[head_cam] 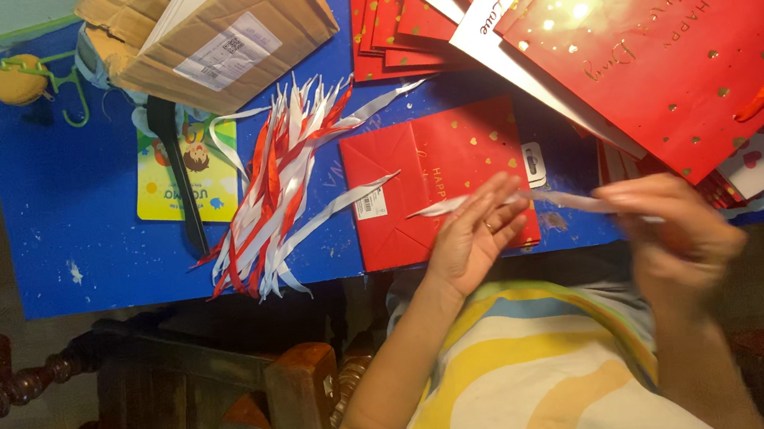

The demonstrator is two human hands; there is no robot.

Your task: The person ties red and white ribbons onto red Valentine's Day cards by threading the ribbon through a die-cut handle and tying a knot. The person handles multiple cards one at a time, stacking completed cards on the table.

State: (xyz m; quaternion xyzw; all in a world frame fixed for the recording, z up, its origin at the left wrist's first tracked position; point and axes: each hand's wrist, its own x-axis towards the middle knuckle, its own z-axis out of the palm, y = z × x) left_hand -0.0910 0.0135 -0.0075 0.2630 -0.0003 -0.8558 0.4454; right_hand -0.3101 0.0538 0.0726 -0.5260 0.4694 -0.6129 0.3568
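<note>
My left hand (477, 235) and my right hand (681, 226) hold a white ribbon (560, 198) stretched between them, just above the table's near edge. The left fingers pinch its left end, the right fingers its right end; both are blurred. Under the left hand lies a flat folded red gift bag (416, 180) with gold hearts and a white label. A loose pile of red and white ribbons (273, 184) lies to the left of that bag.
On the blue table (75, 211), stacks of red gift bags (668, 29) fill the back right. A cardboard box (217, 27) stands at the back, beside a yellow card (170, 186) and a black strip. Dark wooden chairs (183, 400) stand below left.
</note>
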